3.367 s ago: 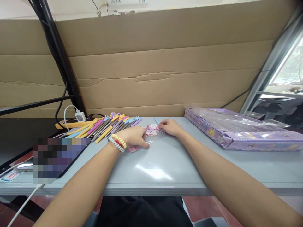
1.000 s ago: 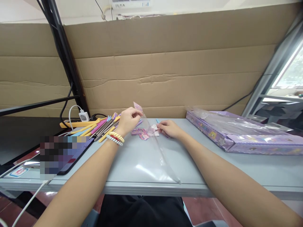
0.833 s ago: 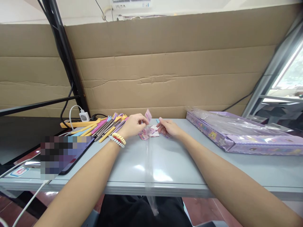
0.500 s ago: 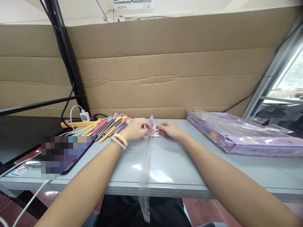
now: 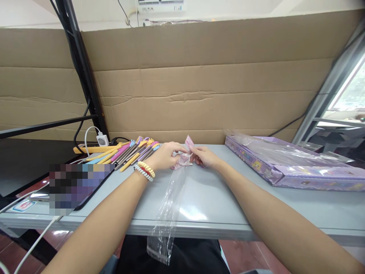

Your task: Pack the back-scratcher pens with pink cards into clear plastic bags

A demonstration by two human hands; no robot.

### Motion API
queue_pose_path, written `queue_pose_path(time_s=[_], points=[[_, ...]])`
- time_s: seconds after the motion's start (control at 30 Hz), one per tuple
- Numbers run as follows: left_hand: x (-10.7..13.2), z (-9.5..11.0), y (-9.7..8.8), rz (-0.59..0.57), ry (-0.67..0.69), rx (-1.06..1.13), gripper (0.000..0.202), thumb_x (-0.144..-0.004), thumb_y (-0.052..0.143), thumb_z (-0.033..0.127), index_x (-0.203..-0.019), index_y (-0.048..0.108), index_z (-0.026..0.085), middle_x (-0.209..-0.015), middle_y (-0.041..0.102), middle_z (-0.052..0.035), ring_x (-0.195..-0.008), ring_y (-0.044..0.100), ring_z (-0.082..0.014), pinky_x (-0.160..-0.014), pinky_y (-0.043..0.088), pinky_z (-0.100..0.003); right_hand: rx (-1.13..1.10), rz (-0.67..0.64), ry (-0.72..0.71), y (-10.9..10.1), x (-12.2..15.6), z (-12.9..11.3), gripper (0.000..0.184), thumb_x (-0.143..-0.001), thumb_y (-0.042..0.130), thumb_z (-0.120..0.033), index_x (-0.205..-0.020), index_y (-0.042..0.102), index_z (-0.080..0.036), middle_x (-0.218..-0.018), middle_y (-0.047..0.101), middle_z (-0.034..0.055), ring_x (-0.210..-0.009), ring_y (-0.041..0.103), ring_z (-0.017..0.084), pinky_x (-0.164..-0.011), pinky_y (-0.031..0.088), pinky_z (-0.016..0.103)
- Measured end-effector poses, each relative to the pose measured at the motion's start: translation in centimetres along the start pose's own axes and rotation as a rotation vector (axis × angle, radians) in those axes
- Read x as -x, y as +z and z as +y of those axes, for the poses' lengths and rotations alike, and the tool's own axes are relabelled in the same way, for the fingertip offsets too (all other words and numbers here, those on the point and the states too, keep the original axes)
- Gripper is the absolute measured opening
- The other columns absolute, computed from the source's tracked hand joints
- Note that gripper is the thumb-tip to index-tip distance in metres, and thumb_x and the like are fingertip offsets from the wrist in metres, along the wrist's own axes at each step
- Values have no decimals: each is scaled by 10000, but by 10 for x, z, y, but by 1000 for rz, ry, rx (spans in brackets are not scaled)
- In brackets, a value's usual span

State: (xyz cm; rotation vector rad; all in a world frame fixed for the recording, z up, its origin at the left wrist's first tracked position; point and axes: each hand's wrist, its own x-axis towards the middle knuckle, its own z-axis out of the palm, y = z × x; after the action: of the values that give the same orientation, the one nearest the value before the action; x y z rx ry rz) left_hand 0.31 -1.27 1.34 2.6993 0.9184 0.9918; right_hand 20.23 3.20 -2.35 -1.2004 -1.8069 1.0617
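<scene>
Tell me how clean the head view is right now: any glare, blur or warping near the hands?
Head view: glare patch on the table just right of the clear bag; the bag shows mostly by its glints. Both hands, left and right, are fairly sharp. The window at right is blown out; wide-angle warping bends the edges.

We see a grey tabletop [image 5: 216, 198] backed by cardboard. At its far left lies a fan of coloured pens [image 5: 129, 152], beside a yellow power strip [image 5: 94, 149]. A dark tablet [image 5: 85, 188] sits on the left near edge. A flat purple box [image 5: 291, 165] rests on the right. A clear plastic bag [image 5: 171, 198] trails across the middle and over the front edge.
</scene>
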Motion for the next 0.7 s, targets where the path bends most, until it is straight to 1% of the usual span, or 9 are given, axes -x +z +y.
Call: queue_pose_path(time_s=[0.13, 0.27, 0.33, 0.43, 0.53, 0.6, 0.7], points=[[0, 4, 0, -10, 27, -7, 351, -675, 464, 62, -919, 674, 203, -982, 674, -11, -897, 585, -140, -813, 443, -260, -8, -5, -16, 1, 5, -7, 496, -721, 520, -627, -722, 575, -134, -454, 508, -9, -343, 344, 59, -330, 227, 198], [1, 7, 0, -76, 14, -20, 382, -660, 422, 46, -895, 675, 211, -824, 678, 5, -770, 584, -125, -736, 442, -245, -31, -13, -10, 1, 6, -8, 432, -708, 569, -577, -646, 549, -150, -393, 434, -36, -329, 328, 60, -331, 211, 204], [1, 8, 0, -110, -4, -25, 375, -664, 413, 53, -885, 674, 206, -752, 666, 9, -711, 571, -118, -707, 432, -241, -43, -25, -29, 1, 5, -6, 397, -699, 598, -540, -630, 546, -153, -383, 421, -42, -329, 325, 61, -333, 211, 207], [2, 9, 0, -150, -58, -34, 349, -658, 419, 73, -867, 672, 195, -696, 654, 12, -648, 551, -113, -650, 415, -230, -45, -35, -58, 0, 3, -3, 356, -692, 623, -491, -608, 542, -155, -365, 399, -49, -323, 318, 62, -332, 208, 210], [2, 9, -1, -195, -84, -30, 338, -655, 416, 89, -852, 672, 189, -630, 637, 21, -574, 527, -102, -584, 394, -218, -44, -36, -72, 0, 2, -1, 328, -685, 634, -463, -610, 537, -158, -366, 394, -54, -324, 313, 60, -330, 198, 206], [2, 9, 0, -194, -103, -27, 342, -665, 417, 107, -878, 673, 188, -597, 629, 26, -547, 521, -99, -565, 387, -214, -49, -35, -74, 0, 2, -1, 323, -678, 643, -458, -618, 530, -161, -374, 394, -56, -330, 314, 59, -330, 195, 204], [2, 8, 0, -155, -137, -23, 336, -688, 425, 144, -916, 668, 182, -576, 631, 29, -543, 533, -100, -564, 392, -211, -46, -38, -77, 1, 2, -1, 329, -680, 643, -469, -640, 534, -160, -396, 407, -51, -344, 316, 60, -333, 198, 206]])
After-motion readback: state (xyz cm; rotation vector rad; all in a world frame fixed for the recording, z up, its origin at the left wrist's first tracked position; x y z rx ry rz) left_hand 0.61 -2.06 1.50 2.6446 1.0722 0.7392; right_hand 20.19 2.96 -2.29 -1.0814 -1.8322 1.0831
